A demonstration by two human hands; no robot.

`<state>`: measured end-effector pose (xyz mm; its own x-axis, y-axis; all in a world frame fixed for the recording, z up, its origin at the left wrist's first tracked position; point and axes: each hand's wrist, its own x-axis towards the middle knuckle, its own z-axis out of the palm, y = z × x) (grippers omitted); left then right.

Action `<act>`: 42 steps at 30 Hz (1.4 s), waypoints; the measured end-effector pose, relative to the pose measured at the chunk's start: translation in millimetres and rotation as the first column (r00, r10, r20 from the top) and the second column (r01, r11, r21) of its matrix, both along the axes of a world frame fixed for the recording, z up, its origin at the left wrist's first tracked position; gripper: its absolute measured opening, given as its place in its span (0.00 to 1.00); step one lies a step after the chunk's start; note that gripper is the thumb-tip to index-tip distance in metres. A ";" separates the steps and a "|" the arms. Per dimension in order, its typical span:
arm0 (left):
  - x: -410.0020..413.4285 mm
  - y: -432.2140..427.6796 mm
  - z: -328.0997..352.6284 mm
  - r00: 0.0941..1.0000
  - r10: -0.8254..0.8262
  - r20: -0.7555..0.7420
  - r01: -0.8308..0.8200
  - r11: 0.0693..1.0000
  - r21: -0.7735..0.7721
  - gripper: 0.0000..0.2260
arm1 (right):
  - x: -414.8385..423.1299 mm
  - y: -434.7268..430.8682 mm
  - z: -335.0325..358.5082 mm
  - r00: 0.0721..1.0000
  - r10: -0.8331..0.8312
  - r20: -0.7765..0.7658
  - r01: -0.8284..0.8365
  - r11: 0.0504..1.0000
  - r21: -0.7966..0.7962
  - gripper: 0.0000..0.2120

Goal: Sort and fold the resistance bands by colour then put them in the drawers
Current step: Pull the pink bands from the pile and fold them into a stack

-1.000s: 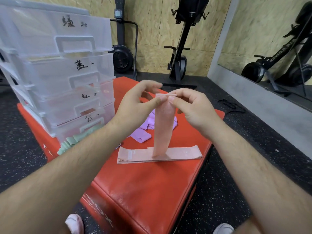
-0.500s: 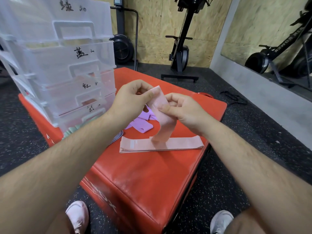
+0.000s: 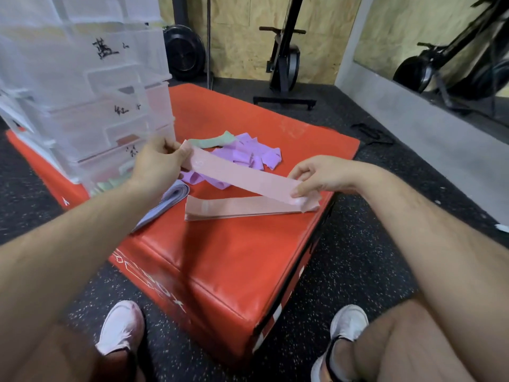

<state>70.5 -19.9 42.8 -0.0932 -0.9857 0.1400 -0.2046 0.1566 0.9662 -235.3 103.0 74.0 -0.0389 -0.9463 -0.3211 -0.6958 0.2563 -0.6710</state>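
Both hands [image 3: 158, 164] pinch pink band [image 3: 239, 176] ends, w/ band stretched between.

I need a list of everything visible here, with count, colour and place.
held band: one, pink, between both hands
flat bands: stack, pink, box's right front
loose bands: pile, purple, box's middle
green bands: several, green, behind purple pile, by drawers
folded bands: stack, pale blue, left of pink stack
drawer unit: one, clear, box's left
box: one, red, floor
exercise machines: two, black, back wall
shoes: two, pale, floor
left hand: pinches held band's left end
right hand: pinches its right end
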 end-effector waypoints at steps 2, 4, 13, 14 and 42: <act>3.2 -1.2 -8.4 0.997 0.024 0.068 -0.025 1.000 0.012 0.11 | -13.7 3.0 -1.2 0.999 -0.051 -0.001 0.051 0.998 -0.020 0.16; 4.0 -1.0 -16.1 0.994 0.036 0.108 -0.041 0.998 0.046 0.12 | -26.9 5.0 -5.4 0.992 -0.121 0.021 0.122 0.991 -0.052 0.17; -3.0 6.4 -49.5 0.867 0.003 0.498 0.003 1.000 -0.012 0.09 | -36.5 -2.9 -42.5 0.960 -0.248 -0.130 0.228 0.962 -0.150 0.15; -2.2 6.7 -51.5 0.836 0.009 0.548 0.016 0.999 -0.041 0.09 | -35.3 -3.4 -44.0 0.958 -0.238 -0.162 0.212 0.964 -0.163 0.15; -53.0 30.6 -75.6 0.603 -0.057 0.795 0.587 0.707 -0.394 0.06 | -25.7 -10.0 -64.9 0.839 -0.219 -0.498 0.252 0.968 0.000 0.22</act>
<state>17.5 10.7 -32.7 -0.7103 -0.5931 0.3791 -0.5534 0.8034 0.2199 -261.0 93.0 9.1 -0.4260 -0.8669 -0.2590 -0.8427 0.4844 -0.2351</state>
